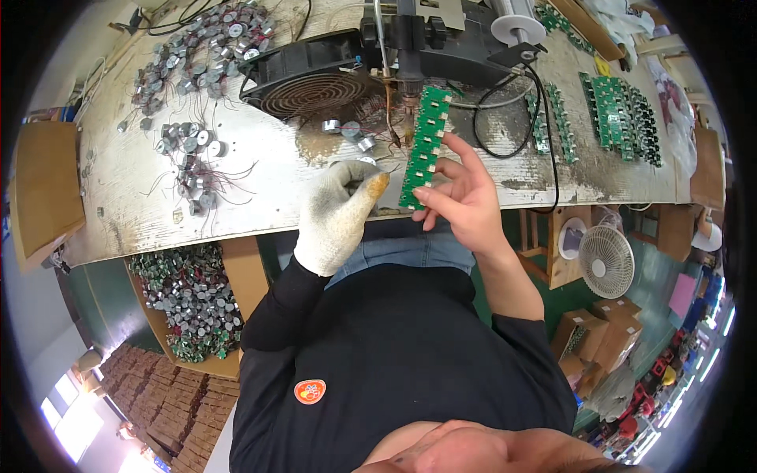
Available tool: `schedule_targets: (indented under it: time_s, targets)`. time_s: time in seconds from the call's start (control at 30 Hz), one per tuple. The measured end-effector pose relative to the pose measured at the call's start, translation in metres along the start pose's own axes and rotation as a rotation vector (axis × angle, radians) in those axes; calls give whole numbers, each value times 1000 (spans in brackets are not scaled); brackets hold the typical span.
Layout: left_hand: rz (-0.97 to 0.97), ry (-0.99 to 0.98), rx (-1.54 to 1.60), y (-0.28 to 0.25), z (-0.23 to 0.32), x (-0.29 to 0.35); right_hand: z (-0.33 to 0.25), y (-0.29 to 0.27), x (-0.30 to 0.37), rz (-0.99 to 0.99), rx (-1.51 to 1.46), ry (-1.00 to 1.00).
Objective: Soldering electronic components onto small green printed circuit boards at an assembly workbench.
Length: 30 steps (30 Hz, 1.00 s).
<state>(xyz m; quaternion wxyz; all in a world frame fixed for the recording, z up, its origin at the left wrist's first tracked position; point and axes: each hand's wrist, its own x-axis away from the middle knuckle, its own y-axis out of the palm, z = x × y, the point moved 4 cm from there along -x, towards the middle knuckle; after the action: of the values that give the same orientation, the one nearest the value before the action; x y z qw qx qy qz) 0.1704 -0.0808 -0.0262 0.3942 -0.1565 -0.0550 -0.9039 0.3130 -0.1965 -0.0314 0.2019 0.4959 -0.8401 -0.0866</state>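
A long green circuit board strip [426, 146] stands tilted in my right hand [467, 193], pinched between thumb and fingers near its lower end. Its upper end is beside the dark soldering head [409, 87] and a thin copper-coloured feed tube [389, 110]. My left hand [337, 209], in a whitish glove with a stained thumb tip, is closed just left of the strip. A thin wire-like bit shows at its fingertips; what it grips is not clear. Several small round silver motors [332, 126] lie just beyond the glove.
Heaps of wired motors [206, 55] cover the bench's [268, 185] far left. A black fan [315, 79] stands behind my left hand. More green strips [611, 118] lie at right, past a looping black cable [557, 158]. A carton of motors [193, 299] sits below the bench at left.
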Motion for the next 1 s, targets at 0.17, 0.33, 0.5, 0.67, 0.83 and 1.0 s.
schedule_targets:
  time_s: [0.17,0.33,0.5,0.67,0.83,1.0]
  targets:
    - [-26,41,-59,7,7,-3,-3,2,-1,-9,-28,2]
    - [-42,-1,-12,8,1,-4,-4,4,-3,-39,-23,-21]
    - [-40,-36,50,10,3,-3,-1,3,-5,-32,-49,-27]
    - [-24,22,-39,5,0,-4,0,4,-6,-30,-51,-26]
    - [5,25,-43,5,-1,-3,2,3,-6,-29,-47,-50]
    - [-34,-27,-35,8,1,-1,2,4,-6,-40,-52,-51]
